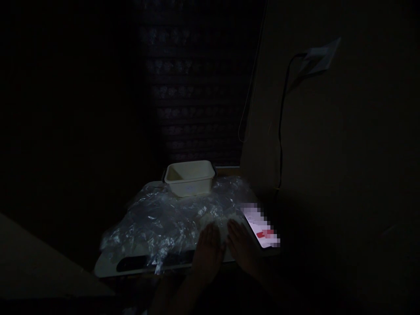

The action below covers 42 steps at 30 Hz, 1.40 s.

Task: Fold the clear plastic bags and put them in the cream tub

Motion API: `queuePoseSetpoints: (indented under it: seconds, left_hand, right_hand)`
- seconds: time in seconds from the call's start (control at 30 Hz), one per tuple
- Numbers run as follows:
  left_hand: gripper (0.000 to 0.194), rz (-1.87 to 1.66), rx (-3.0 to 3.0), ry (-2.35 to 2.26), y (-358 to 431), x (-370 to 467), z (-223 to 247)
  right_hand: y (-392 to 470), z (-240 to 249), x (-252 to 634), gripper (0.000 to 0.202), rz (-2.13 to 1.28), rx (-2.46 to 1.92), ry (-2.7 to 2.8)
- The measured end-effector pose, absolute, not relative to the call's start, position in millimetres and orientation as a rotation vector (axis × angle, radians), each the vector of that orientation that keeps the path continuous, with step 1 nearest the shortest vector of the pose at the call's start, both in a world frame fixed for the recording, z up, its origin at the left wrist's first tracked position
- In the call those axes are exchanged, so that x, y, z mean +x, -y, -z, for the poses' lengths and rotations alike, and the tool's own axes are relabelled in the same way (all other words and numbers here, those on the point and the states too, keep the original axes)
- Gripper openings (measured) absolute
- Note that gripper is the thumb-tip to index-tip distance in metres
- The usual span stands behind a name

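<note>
In the dim head view, my left hand [209, 246] lies palm down near the front of a small white table [106, 264], its fingers stretched forward. Just to its right, my right hand [240, 242] rests in the same way, fingers flat and slightly apart. Under the fingertips is a pale patch; darkness hides whether it is cloth, plastic or tabletop. Crumpled clear plastic sheeting [157, 218] spreads over most of the table, left of and beyond my hands. Neither hand grips anything that I can see.
A cream plastic tub [190, 186] stands on the sheeting at the back. A lit phone [260, 229] lies at the table's right edge. A black cord [281, 131] hangs from a wall outlet [320, 57]. Behind are dark blinds [197, 92] with a pull cord [243, 135].
</note>
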<state>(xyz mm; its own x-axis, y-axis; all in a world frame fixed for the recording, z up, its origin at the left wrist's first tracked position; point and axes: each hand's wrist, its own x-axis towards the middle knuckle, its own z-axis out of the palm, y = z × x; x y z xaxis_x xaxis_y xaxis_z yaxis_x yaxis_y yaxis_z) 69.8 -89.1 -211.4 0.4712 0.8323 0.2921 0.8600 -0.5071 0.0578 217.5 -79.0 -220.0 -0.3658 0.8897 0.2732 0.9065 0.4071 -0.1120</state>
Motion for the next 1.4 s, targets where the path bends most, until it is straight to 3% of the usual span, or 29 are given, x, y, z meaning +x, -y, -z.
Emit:
queuePoseSetpoints:
  seconds: [0.4, 0.63, 0.87, 1.23, 1.4]
  left_hand:
    - [0.064, 0.357, -2.442, 1.656, 78.3, 65.3, 226.4]
    - [0.063, 0.378, -2.483, 1.671, 75.7, 64.0, 226.0]
    - [0.049, 0.455, -2.534, 1.523, 72.9, 58.5, 225.1]
    - [0.062, 0.399, -2.488, 1.634, 73.8, 56.6, 229.3]
    - [0.055, 0.429, -2.564, 1.543, 74.9, 56.6, 217.6]
  right_hand:
    - [72.7, 226.9, 212.6, 0.053, 0.074, -1.61, 2.362]
    - [69.5, 221.5, 214.0, 0.052, -0.025, -1.655, 2.357]
    - [71.1, 210.7, 213.2, 0.043, 0.039, -1.49, 2.438]
    - [76.2, 222.1, 214.8, 0.051, 0.008, -1.61, 2.376]
    - [72.1, 221.1, 216.8, 0.045, 0.023, -1.597, 2.35]
